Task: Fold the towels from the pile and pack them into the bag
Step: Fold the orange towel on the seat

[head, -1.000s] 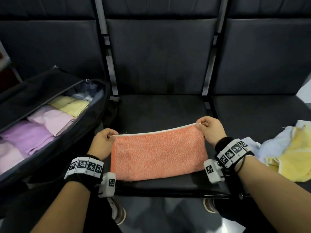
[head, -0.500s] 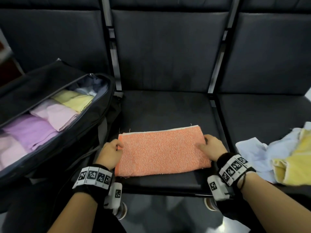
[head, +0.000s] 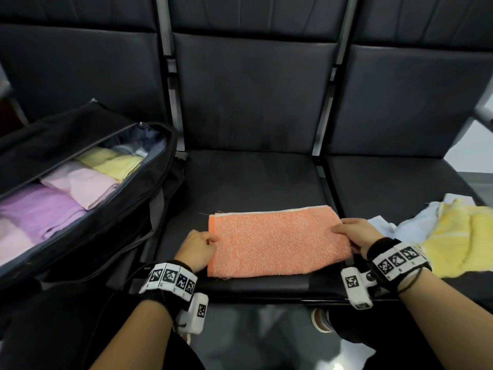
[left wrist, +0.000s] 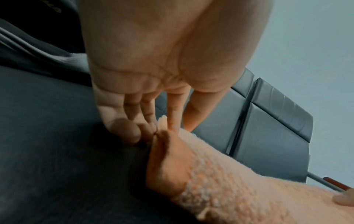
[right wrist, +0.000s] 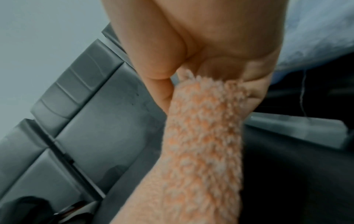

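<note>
An orange towel point(head: 277, 244), folded into a long rectangle, lies on the middle black seat point(head: 253, 180). My left hand point(head: 198, 248) pinches its left short edge, thumb on top; in the left wrist view that edge point(left wrist: 229, 181) rises between the fingers of the hand point(left wrist: 162, 128). At the right short edge my right hand point(head: 352, 236) holds the towel, which the right wrist view shows point(right wrist: 203, 144) clamped between thumb and fingers point(right wrist: 191, 78). The open black bag point(head: 149, 188) sits on the left seat with folded yellow point(head: 112, 161), pink point(head: 80, 182) and purple point(head: 40, 209) towels inside.
A loose pile of yellow and pale blue towels point(head: 453, 236) lies on the right seat. Seat backs rise behind all three seats. Metal frame bars point(head: 324, 166) divide the seats. The front edge of the middle seat runs just under my wrists.
A second ago both hands held the towel's far edge. They slid back along the short sides and now grip the two ends at mid-length.
</note>
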The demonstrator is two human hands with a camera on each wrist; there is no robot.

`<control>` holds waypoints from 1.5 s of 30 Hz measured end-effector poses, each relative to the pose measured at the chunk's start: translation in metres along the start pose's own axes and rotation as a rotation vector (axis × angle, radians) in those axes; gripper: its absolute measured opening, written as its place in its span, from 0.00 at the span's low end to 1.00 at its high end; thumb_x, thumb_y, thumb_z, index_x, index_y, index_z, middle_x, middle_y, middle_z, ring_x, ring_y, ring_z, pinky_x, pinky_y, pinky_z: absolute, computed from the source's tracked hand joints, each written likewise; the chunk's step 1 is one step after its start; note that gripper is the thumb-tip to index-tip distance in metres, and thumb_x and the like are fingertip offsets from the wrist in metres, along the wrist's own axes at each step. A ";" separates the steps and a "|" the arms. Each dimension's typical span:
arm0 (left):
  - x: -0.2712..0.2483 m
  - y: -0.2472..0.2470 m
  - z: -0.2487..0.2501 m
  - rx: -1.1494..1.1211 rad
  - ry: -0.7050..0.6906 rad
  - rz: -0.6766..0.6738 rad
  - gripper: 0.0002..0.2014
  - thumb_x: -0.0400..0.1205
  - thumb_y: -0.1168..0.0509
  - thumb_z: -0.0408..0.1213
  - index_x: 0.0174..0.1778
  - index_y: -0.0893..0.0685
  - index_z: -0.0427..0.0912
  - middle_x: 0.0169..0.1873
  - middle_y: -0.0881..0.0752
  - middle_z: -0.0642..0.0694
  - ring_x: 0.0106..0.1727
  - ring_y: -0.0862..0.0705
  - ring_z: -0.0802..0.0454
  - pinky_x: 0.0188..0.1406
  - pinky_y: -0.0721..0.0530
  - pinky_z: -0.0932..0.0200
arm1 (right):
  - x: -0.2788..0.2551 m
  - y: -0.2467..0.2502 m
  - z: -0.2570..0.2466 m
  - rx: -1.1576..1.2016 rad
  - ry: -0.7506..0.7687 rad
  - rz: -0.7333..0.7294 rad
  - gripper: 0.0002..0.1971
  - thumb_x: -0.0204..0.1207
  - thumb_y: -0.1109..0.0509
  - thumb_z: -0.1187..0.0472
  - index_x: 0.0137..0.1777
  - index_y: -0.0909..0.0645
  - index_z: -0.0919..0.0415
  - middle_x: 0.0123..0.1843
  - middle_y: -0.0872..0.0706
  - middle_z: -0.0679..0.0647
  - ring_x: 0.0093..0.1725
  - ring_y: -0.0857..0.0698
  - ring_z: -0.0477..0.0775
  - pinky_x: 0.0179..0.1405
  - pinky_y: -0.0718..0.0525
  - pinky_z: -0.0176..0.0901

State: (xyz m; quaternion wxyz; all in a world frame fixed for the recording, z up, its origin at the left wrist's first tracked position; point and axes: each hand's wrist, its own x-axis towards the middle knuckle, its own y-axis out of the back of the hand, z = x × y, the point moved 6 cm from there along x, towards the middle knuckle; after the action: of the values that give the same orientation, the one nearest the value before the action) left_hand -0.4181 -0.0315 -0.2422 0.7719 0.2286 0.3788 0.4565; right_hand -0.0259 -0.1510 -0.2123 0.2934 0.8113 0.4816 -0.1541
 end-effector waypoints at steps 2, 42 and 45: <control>0.000 0.004 0.003 -0.031 -0.002 0.059 0.13 0.83 0.35 0.36 0.61 0.11 0.49 0.57 0.20 0.45 0.57 0.16 0.48 0.64 0.20 0.54 | -0.012 -0.010 -0.013 0.062 0.044 -0.063 0.11 0.77 0.28 0.68 0.59 0.13 0.65 0.51 0.09 0.63 0.48 0.11 0.61 0.44 0.15 0.51; -0.026 0.018 0.015 -0.072 -0.018 0.315 0.24 0.73 0.32 0.25 0.62 0.17 0.53 0.50 0.21 0.51 0.52 0.18 0.52 0.56 0.18 0.54 | -0.102 -0.196 -0.012 -1.199 0.983 -0.417 0.24 0.72 0.31 0.57 0.70 0.21 0.46 0.70 0.23 0.46 0.68 0.26 0.53 0.66 0.28 0.48; -0.036 0.010 0.037 0.083 -0.175 0.240 0.16 0.77 0.34 0.29 0.55 0.11 0.53 0.53 0.20 0.54 0.60 0.22 0.49 0.64 0.20 0.50 | -0.108 -0.200 -0.008 -1.301 1.061 -0.337 0.24 0.73 0.42 0.62 0.69 0.24 0.49 0.71 0.23 0.49 0.67 0.25 0.57 0.62 0.28 0.50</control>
State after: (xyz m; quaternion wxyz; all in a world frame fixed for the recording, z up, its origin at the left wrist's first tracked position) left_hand -0.4048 -0.0583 -0.1989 0.7318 0.3430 0.2985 0.5077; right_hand -0.2531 -0.1477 -0.2144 0.4094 0.3641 0.6620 0.5116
